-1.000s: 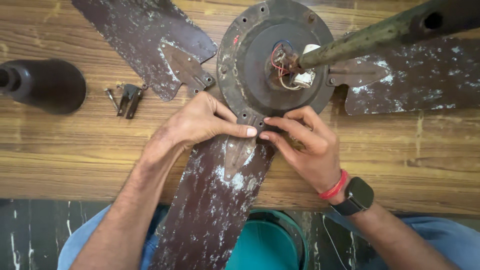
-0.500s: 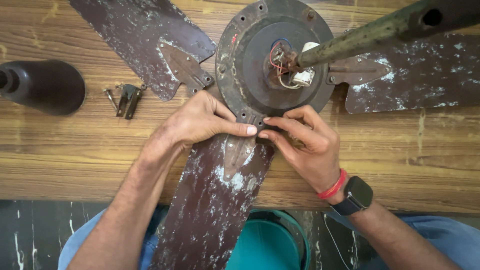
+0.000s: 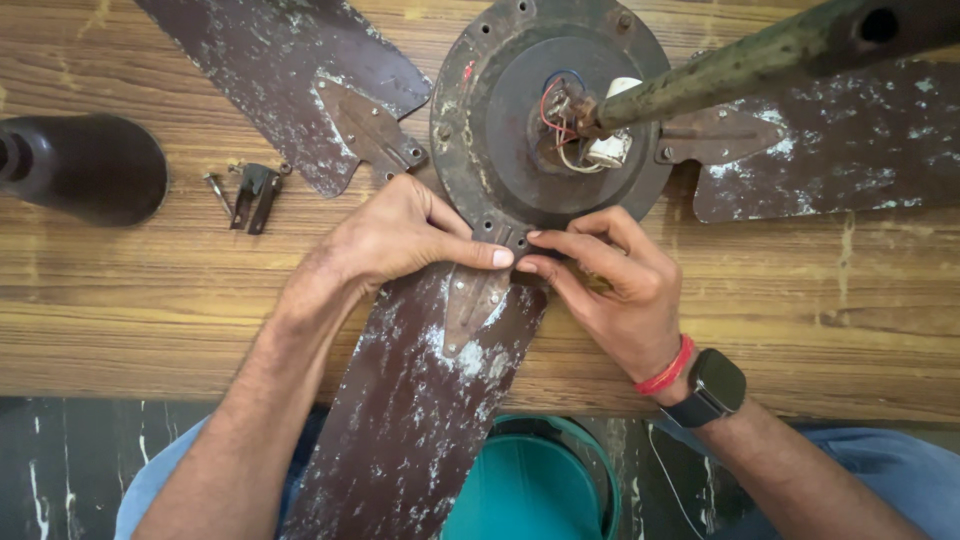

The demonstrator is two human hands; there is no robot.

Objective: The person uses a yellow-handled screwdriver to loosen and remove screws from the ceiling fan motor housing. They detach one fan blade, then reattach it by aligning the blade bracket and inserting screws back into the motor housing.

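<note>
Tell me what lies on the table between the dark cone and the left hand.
In the head view, a small metal bracket and a loose screw lie there.

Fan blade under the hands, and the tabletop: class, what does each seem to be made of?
Fan blade: probably sheet metal, brown paint flaking to pale patches, metal bracket where both hands, left hand and right hand, pinch. Tabletop: wood or wood-look laminate, streaky grain, worn finish.

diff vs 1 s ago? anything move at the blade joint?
No visible change. Left hand and right hand stay with fingertips meeting at the near blade's bracket under the motor hub. The blades, the rod, the dark cup and the loose hardware on the wooden table lie as before.
</note>
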